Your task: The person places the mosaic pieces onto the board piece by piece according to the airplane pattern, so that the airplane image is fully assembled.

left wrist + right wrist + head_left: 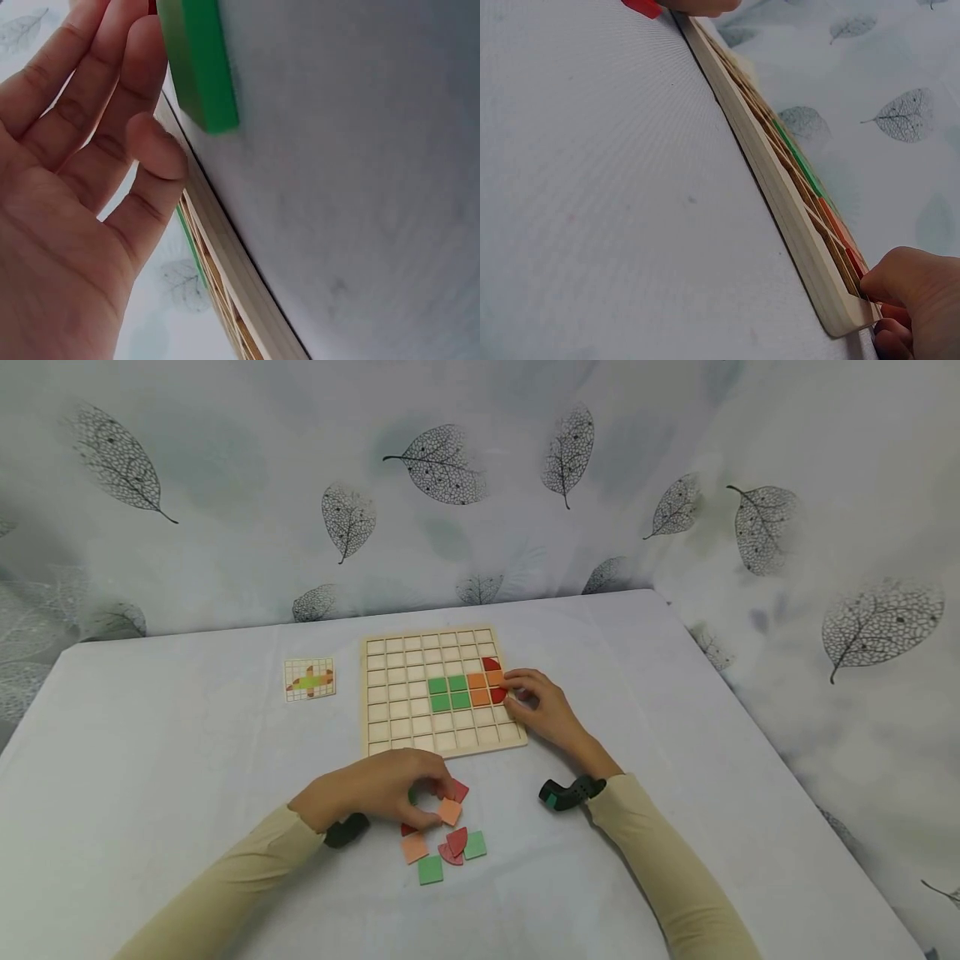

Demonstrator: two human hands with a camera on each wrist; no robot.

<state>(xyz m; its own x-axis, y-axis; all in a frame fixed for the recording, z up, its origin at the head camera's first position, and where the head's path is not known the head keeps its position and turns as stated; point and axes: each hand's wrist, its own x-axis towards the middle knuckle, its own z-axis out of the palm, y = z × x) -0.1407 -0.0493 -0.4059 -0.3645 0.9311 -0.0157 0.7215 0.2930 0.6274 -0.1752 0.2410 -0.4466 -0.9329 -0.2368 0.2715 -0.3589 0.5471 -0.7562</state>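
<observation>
Over a pile of loose tiles, my left hand (390, 781) curves its thumb and index finger about an orange square tile (450, 812), seemingly pinching its edges. A red tile (461, 791) lies beside those fingertips. In the left wrist view a green tile (201, 67) is close to the left hand (82, 150), whose fingertips are partly out of frame. My right hand (542, 703) rests at the right edge of the wooden grid board (397, 727), thumb and index finger touching near the orange squares (477, 689) and red quarter-round tile (497, 695). Green squares (448, 693) sit left of these.
A small pattern card (310, 679) lies left of the board. Near the left hand are more loose tiles: a green square (431, 870), an orange square (414, 847) and red quarter-rounds (456, 843). A leaf-patterned cloth (442, 527) hangs behind the white-covered table (187, 735).
</observation>
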